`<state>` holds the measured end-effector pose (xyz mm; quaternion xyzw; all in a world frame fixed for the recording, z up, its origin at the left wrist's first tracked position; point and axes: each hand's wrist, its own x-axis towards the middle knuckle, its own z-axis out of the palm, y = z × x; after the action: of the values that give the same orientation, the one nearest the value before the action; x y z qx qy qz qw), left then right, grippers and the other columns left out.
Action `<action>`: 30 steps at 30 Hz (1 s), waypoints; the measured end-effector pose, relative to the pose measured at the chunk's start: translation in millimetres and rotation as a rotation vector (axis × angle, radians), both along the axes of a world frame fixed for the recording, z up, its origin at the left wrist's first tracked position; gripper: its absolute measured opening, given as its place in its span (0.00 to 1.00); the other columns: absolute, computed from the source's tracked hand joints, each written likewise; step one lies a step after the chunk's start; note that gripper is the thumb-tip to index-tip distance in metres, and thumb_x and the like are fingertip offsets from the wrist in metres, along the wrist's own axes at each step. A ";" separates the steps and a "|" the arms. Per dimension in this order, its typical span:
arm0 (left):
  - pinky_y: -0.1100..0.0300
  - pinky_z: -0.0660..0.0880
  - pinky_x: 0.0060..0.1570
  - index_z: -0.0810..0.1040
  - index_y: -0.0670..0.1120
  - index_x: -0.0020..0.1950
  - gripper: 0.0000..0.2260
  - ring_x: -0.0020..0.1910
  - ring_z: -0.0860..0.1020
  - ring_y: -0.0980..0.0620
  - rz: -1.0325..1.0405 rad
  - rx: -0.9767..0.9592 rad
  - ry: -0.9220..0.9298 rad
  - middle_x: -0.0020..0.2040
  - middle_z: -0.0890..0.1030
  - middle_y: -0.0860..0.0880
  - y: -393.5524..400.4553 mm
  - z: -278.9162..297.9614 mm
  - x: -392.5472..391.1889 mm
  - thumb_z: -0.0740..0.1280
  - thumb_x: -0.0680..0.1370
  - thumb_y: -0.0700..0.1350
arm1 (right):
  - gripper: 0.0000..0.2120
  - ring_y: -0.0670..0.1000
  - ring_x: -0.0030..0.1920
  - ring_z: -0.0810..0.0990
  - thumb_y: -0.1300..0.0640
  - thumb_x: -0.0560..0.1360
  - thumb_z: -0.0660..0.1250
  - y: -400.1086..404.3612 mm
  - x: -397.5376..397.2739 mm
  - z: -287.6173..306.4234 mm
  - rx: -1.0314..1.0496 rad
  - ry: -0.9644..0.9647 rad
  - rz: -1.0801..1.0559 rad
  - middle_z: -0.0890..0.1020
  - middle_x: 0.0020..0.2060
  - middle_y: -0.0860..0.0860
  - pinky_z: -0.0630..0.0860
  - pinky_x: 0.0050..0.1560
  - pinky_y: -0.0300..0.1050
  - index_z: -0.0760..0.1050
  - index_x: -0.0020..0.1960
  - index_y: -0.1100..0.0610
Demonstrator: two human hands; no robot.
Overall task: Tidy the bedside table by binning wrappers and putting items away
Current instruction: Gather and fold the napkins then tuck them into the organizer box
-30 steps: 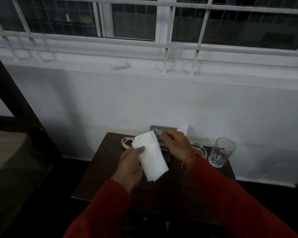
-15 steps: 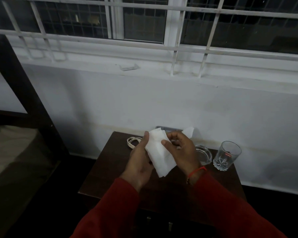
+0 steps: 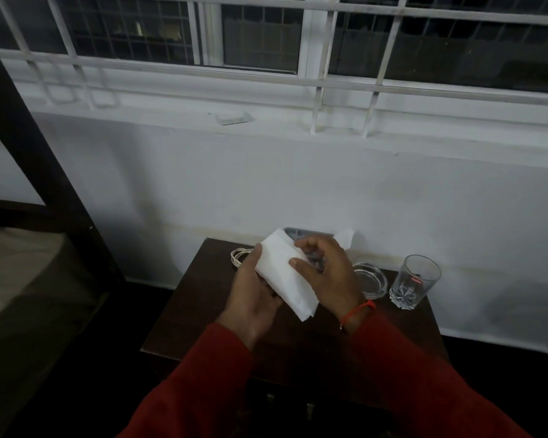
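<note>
Both hands held a white tissue [image 3: 283,276] above the bedside table [image 3: 184,314]: the left hand [image 3: 253,298] cradled it from below while the right hand [image 3: 326,273] pinched its upper edge (likely folding it for binning). Beyond sat a coiled cable [image 3: 238,258], an ashtray [image 3: 371,279] and a glass [image 3: 414,281].

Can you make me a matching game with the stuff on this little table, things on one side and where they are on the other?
Things:
1. white tissue
2. drinking glass
3. glass ashtray
4. coiled white cable

Places:
A. far right of the bedside table
B. back left of the table, by the left hand
C. held up between both hands
D. on the table between the right hand and the drinking glass

Pairs: 1-C, 2-A, 3-D, 4-B
</note>
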<state>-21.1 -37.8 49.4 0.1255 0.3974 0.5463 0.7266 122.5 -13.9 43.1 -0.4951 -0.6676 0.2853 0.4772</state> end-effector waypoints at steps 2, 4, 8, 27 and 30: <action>0.45 0.78 0.57 0.78 0.40 0.68 0.23 0.57 0.82 0.40 -0.014 -0.004 -0.038 0.62 0.83 0.37 0.3 0.6 -1.1 0.62 0.82 0.56 | 0.13 0.38 0.51 0.77 0.57 0.72 0.75 -0.4 -0.4 -1.1 -0.103 -0.007 0.025 0.80 0.53 0.45 0.71 0.50 0.28 0.79 0.54 0.47; 0.45 0.77 0.58 0.79 0.40 0.67 0.23 0.54 0.83 0.41 -0.021 -0.013 -0.075 0.58 0.84 0.38 0.1 0.4 -1.2 0.62 0.82 0.56 | 0.13 0.39 0.51 0.78 0.56 0.72 0.75 -0.5 -0.4 -1.4 -0.169 0.023 0.041 0.81 0.53 0.44 0.73 0.50 0.29 0.79 0.55 0.47; 0.41 0.74 0.64 0.81 0.40 0.63 0.21 0.53 0.83 0.40 -0.047 -0.017 -0.131 0.56 0.85 0.38 -0.7 0.7 -2.6 0.61 0.80 0.54 | 0.10 0.41 0.49 0.79 0.57 0.72 0.75 0.9 1.6 0.6 -0.202 0.048 0.048 0.82 0.51 0.46 0.74 0.52 0.37 0.79 0.51 0.50; 0.44 0.75 0.64 0.80 0.42 0.62 0.23 0.58 0.82 0.43 0.198 -0.035 -0.233 0.57 0.85 0.41 0.2 9.2 -4.5 0.58 0.84 0.59 | 0.07 0.56 0.46 0.83 0.59 0.76 0.70 9.3 9.5 8.3 -0.367 0.797 -0.050 0.85 0.47 0.58 0.80 0.45 0.51 0.78 0.53 0.57; 0.40 0.71 0.69 0.77 0.41 0.69 0.23 0.66 0.79 0.40 0.159 -0.007 -0.206 0.65 0.81 0.39 -1.7 13.9 0.4 0.65 0.82 0.56 | 0.14 0.53 0.45 0.84 0.60 0.78 0.67 12.2 14.0 9.7 -0.463 1.010 -0.056 0.84 0.49 0.57 0.82 0.43 0.48 0.75 0.62 0.62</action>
<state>-20.6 -39.6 63.3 0.0345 0.3312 0.6107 0.7185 136.5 -1.7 52.8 -0.4064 -0.2625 0.6138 0.6239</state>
